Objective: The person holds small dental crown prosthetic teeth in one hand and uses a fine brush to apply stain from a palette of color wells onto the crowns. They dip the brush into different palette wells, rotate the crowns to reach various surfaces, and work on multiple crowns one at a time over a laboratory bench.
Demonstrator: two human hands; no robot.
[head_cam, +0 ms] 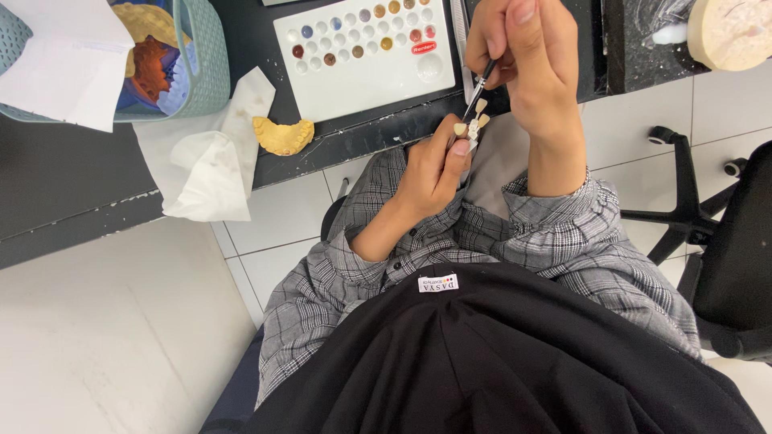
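Observation:
My left hand (pixel 434 169) is closed around a small fan of tooth-shaped shade tabs (pixel 474 120), held up in front of my chest. My right hand (pixel 527 56) pinches a thin black brush (pixel 480 88) whose tip touches the tabs. Both forearms wear grey plaid sleeves above a black apron. Just behind the hands, on the dark bench, lies a white palette (pixel 362 76) with several small wells of coloured stain.
A yellow dental cast (pixel 283 135) rests on the bench edge beside a crumpled white tissue (pixel 205 173). A teal basket (pixel 201 72) holds coloured casts and paper at the upper left. A black office chair (pixel 724 241) stands at the right on a white tiled floor.

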